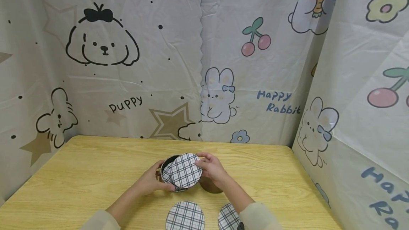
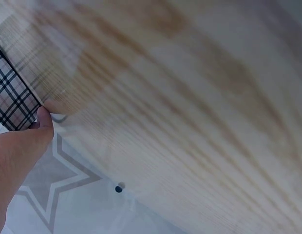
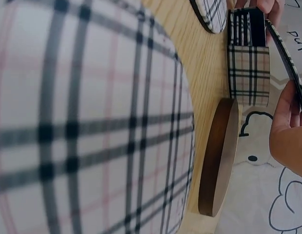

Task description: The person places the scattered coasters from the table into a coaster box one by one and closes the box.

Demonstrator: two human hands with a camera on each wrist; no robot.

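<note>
White plaid disc (image 1: 186, 170), pinched by the right hand (image 1: 213, 169), is at the round box (image 3: 249, 75), which the left hand (image 1: 152, 180) grips; transfer seems midway, next needing steady guiding.

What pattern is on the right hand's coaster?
The coaster has dark plaid on white, clearest in the head view.

The upper disc (image 1: 186, 170) is white with dark plaid, like the lower disc (image 1: 185, 217) at six o'clock. The box (image 3: 249, 73) is plaid, black inside; the round piece (image 1: 211, 186) at four o'clock is brown. The table (image 1: 112, 166) is yellow, the cloth (image 1: 156, 70) at twelve o'clock cream with brown stars (image 1: 172, 120).
</note>
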